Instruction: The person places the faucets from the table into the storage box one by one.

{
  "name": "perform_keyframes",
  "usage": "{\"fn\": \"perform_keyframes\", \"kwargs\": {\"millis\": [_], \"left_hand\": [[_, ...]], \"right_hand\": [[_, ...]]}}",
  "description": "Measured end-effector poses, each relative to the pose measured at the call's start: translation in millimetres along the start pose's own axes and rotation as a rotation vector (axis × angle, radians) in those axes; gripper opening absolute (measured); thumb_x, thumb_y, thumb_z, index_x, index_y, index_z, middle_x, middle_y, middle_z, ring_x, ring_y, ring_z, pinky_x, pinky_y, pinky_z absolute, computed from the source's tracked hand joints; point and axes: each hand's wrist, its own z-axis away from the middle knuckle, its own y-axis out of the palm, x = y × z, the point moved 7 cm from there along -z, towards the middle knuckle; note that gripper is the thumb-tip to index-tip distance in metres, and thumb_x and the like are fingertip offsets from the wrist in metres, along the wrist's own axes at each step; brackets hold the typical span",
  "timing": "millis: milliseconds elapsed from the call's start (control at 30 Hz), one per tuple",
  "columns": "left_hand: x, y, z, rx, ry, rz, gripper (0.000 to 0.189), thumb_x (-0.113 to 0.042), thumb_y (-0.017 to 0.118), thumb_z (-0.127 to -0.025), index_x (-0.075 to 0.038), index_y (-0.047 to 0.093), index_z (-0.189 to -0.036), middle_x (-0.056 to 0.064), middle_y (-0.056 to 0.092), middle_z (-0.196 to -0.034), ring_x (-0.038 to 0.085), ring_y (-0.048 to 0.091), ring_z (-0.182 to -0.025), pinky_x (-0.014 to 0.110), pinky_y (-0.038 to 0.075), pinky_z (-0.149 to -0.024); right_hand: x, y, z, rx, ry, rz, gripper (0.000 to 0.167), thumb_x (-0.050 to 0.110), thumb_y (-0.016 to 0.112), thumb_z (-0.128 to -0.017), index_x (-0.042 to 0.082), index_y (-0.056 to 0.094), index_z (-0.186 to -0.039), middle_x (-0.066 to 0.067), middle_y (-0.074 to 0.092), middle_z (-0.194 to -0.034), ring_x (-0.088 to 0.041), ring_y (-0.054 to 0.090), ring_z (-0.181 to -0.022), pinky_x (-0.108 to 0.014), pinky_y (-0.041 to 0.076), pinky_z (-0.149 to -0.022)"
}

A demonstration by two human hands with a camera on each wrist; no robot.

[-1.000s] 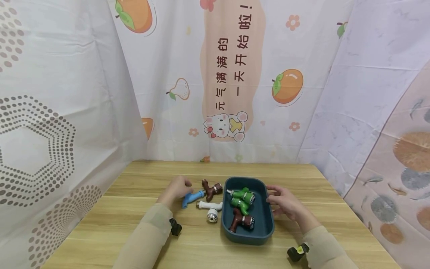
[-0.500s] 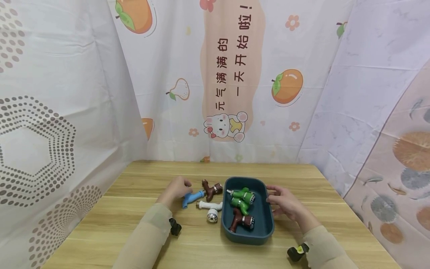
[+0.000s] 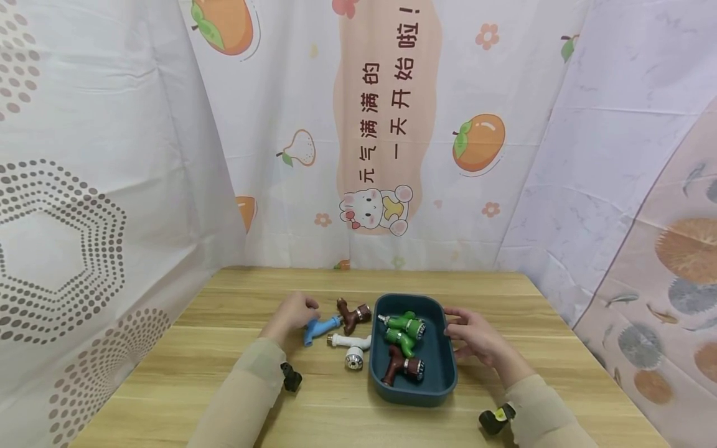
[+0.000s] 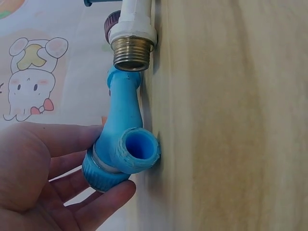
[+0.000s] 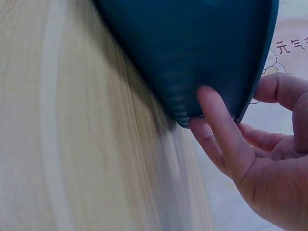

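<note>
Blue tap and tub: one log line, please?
left hand: holds blue tap; right hand: touches tub; in tub: two green taps, brown tap

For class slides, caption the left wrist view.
Left hand grips a blue plastic tap near a white metal-threaded tap.

The wood-grain table carries 1 dark teal tray and, left of it, 3 taps: blue tap, brown tap and white tap.
</note>
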Motion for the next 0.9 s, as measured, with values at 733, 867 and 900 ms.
{"fn": "perform_keyframes", "kwargs": {"millis": [733, 867, 900], "left_hand": [[-4.5, -14.6, 4.2, -0.068, -0.003, 0.004, 0.028, -0.012, 0.073, -0.093, 0.001, 0.074, -0.117, 0.016, 0.071, -0.117, 0.037, 0.063, -0.112, 0.053, 0.050, -0.096], [-5.4, -16.9, 4.7, -0.082, -0.003, 0.001, 0.030, -0.012, 0.073, -0.093, 0.001, 0.073, -0.120, 0.015, 0.071, -0.118, 0.037, 0.063, -0.113, 0.052, 0.050, -0.096], [-5.7, -17.4, 4.6, -0.085, -0.002, 0.001, 0.030, -0.011, 0.073, -0.093, 0.001, 0.073, -0.120, 0.015, 0.071, -0.118, 0.036, 0.064, -0.113, 0.052, 0.050, -0.096]], "right_hand": [[1, 1, 1.0, 0.000, 0.003, 0.006, 0.066, 0.005, 0.060, -0.093, -0.005, 0.034, -0.153, -0.033, 0.054, -0.134, -0.035, 0.066, -0.104, -0.049, 0.060, -0.067], [1, 1, 1.0, -0.006, 0.000, 0.007, 0.065, 0.005, 0.060, -0.093, -0.005, 0.035, -0.153, -0.033, 0.054, -0.134, -0.035, 0.066, -0.104, -0.049, 0.060, -0.066], [1, 1, 1.0, -0.008, 0.001, 0.007, 0.065, 0.005, 0.060, -0.093, -0.004, 0.035, -0.153, -0.033, 0.054, -0.134, -0.035, 0.066, -0.104, -0.050, 0.060, -0.066]]}}
